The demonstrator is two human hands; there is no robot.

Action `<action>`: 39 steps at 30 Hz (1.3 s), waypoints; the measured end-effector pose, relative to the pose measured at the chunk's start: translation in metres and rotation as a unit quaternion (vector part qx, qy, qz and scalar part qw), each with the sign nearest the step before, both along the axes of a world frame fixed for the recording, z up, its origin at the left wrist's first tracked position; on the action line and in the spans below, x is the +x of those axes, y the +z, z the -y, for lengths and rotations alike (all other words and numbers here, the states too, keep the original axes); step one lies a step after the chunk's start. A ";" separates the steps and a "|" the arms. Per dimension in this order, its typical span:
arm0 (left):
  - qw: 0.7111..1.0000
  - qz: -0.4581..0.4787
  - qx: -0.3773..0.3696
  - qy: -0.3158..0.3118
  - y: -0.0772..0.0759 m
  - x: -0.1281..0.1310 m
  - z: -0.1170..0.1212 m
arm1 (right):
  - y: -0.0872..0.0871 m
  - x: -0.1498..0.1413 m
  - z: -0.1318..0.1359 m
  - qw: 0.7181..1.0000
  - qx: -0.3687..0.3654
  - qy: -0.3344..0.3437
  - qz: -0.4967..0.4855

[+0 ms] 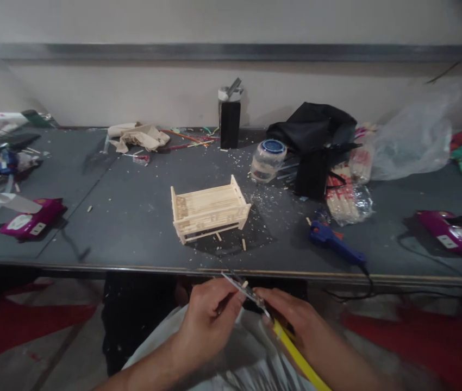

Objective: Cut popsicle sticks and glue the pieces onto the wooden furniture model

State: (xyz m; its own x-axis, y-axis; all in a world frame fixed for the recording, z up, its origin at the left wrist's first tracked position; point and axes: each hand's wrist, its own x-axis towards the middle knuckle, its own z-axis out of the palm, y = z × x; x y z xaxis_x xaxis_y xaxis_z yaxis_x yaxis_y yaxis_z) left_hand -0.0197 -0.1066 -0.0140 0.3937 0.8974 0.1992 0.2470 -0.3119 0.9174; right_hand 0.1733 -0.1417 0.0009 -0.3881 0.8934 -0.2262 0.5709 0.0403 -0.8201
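Observation:
Close to my body, in front of the table edge, my left hand [214, 307] pinches a small pale wooden stick [245, 284], most of it hidden by the fingers. My right hand [292, 315] is wrapped round a yellow-handled cutter [292, 347]. Its metal jaws reach left across my left fingertips, right by the stick; whether they touch the wood I cannot tell. Beyond my hands, a miniature bed made of wooden sticks [210, 209] stands upright on the dark table [133, 217]. Short offcuts and crumbs lie around it.
Right of the bed are a blue glue gun [335, 244], a clear jar with a blue lid [267, 160], a black bag [316, 127] and packs of sticks [347, 198]. A black bottle [230, 122] stands at the back. Purple devices [33, 220] sit at both sides, with cords.

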 end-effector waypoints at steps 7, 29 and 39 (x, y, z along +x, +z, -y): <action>0.999 -0.033 -0.014 0.007 -0.007 0.000 0.004 | -0.011 -0.004 0.006 0.999 -0.013 -0.017 -0.037; 0.985 -0.087 -0.132 -0.062 -0.042 0.020 0.022 | -0.071 -0.003 0.038 0.996 0.006 -0.091 0.003; 0.948 0.157 -0.271 0.048 0.004 -0.023 -0.024 | -0.027 0.055 0.014 0.939 0.143 -0.227 0.215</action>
